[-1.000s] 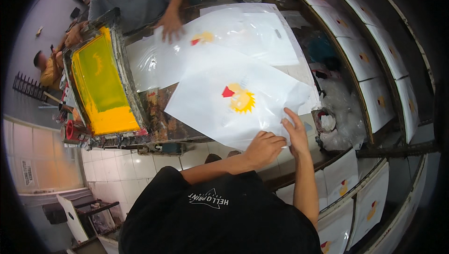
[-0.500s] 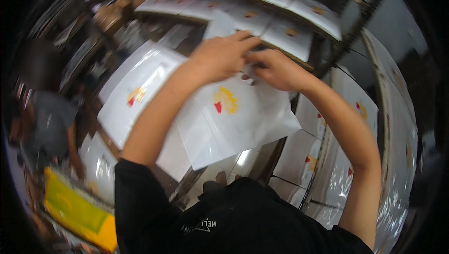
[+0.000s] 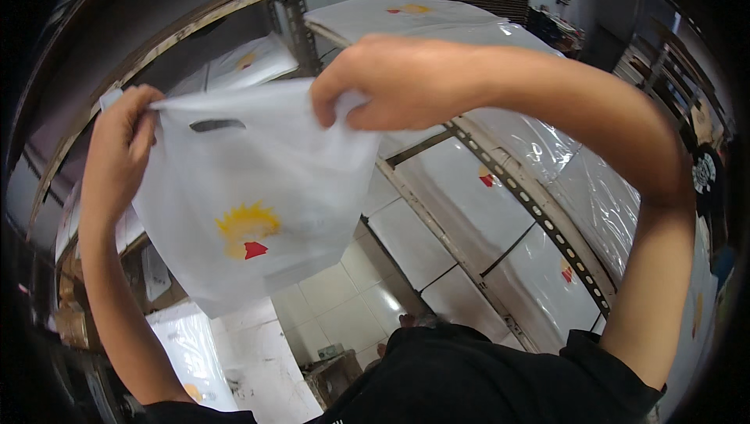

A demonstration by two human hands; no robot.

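A white plastic bag (image 3: 258, 190) with a cut-out handle slot and a yellow and red print hangs in the air in front of a metal rack. My left hand (image 3: 121, 139) pinches its upper left corner. My right hand (image 3: 398, 80) grips its upper right edge, with the forearm stretching across the top of the view. The bag hangs down between both hands, slightly crumpled at the right.
A slotted metal rack (image 3: 516, 182) holds several shelves of white printed bags (image 3: 484, 182) under clear film. More bags (image 3: 250, 61) lie on an upper shelf. White tiled floor (image 3: 351, 299) shows below. Another person (image 3: 707, 182) in black stands at the far right.
The view swung from the printing table toward the rack. Both hands lifted the printed bag off the flat surface and now hold it up by its top edge.
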